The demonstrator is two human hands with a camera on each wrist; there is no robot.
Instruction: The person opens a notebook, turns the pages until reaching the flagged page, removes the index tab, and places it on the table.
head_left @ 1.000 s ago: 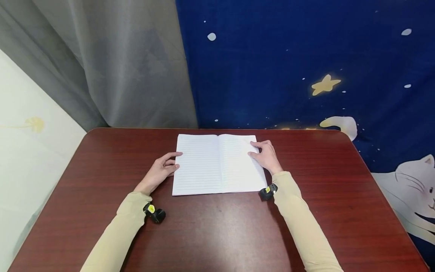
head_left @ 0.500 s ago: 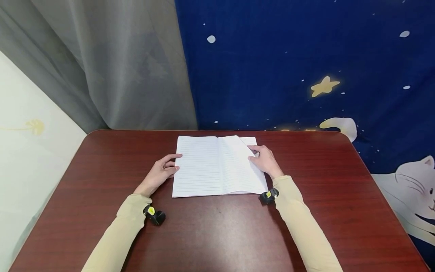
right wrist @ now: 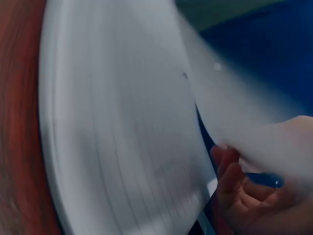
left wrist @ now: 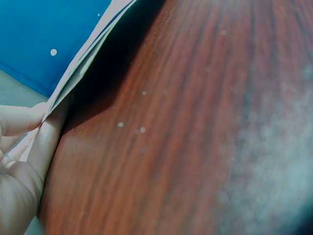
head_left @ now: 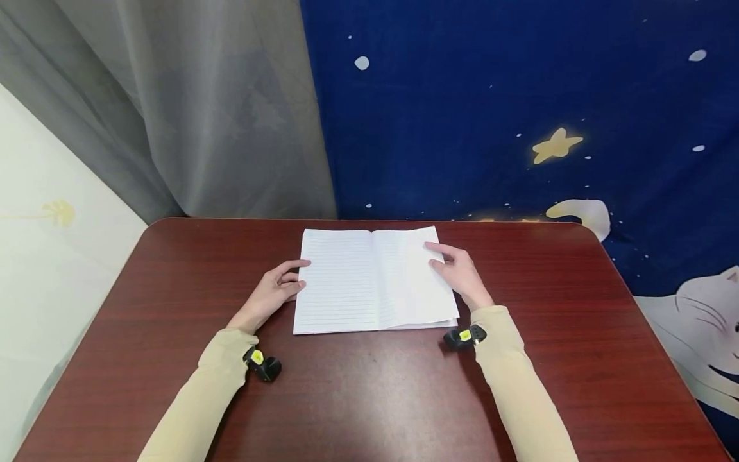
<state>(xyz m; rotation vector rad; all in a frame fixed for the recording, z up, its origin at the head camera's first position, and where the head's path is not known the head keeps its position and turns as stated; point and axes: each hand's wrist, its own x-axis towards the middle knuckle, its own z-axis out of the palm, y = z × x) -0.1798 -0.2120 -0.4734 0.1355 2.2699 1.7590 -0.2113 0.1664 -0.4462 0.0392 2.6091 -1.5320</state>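
A lined notebook (head_left: 340, 282) lies spread at its middle on the far part of the table. My left hand (head_left: 268, 292) pinches its left edge; in the left wrist view that hand (left wrist: 24, 161) has thumb and a finger on either side of the thin paper edge. At the right side, my right hand (head_left: 462, 273) holds the outer edge of a raised page (head_left: 412, 282), whose near corner stands off the sheets under it. The right wrist view, partly blurred, shows curled fingers (right wrist: 234, 181) at the page's edge, with paper covering part of the hand.
Dark red wooden table (head_left: 358, 398) all round the notebook, its far edge close behind it. A grey curtain (head_left: 231, 128) and a blue cloth with stars (head_left: 433, 128) hang behind. Black wrist cameras (head_left: 262, 364) sit near the table surface.
The right-hand page, flat at first, was bent inward toward the spine half a second ago and now spreads outward again, slightly raised. My right hand has shifted a little right; the left stays put.
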